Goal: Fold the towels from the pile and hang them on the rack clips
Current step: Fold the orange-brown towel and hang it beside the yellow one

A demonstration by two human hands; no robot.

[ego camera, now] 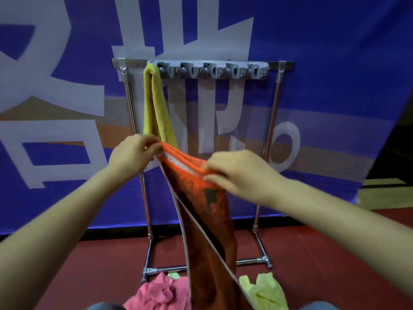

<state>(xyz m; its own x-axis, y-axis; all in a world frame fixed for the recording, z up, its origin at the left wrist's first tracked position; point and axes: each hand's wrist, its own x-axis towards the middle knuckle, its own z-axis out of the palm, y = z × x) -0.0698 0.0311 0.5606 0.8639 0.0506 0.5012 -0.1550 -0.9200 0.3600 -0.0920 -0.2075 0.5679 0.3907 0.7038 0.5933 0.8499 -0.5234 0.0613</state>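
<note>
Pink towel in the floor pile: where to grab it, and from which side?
Pinch a raised fold near the top of the pink towel, coming straight down on its left side. It lies crumpled on the floor, so its ridges stand up as handles, and the hanging orange towel covers its right edge.

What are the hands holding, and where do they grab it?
Both hands, left and right, pinch the top folded edge of the orange terry towel, one at each end.

Left hand [134, 154], right hand [244, 175], forearms [55, 217] bare; grey-blue fabric over knees [104, 306] at bottom edge.
</note>
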